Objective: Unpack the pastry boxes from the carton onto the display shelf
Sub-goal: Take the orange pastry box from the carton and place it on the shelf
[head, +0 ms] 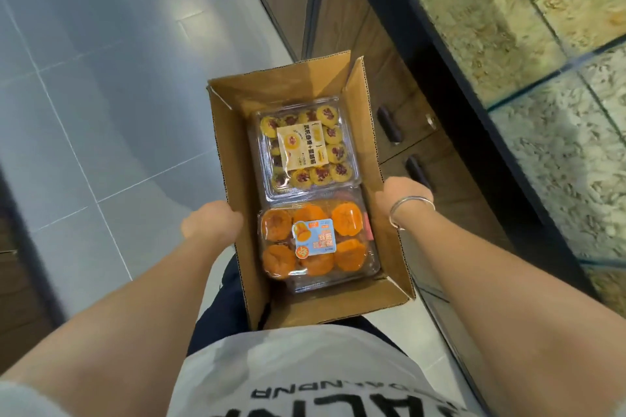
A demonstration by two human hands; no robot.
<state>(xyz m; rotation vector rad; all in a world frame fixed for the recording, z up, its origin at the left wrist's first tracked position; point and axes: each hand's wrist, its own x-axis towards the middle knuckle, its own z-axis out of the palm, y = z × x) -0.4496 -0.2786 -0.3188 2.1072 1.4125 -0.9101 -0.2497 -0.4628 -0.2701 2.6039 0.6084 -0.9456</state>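
Note:
I carry an open brown carton (237, 159) in front of my body, above the floor. My left hand (211, 220) grips its left wall and my right hand (403, 196), with a silver bracelet at the wrist, grips its right wall; the fingers of both are hidden under or behind the cardboard. Inside lie two clear plastic pastry boxes side by side. The far one (306, 145) holds yellow cookies with dark red centres under a white label. The near one (316, 245) holds orange pastries under a blue label.
Grey tiled floor (84, 95) spreads to the left. On the right runs a wooden cabinet (382, 54) with dark handles, topped by a dark-framed glass display case (528, 54) over a speckled surface. A dark edge stands at the far left.

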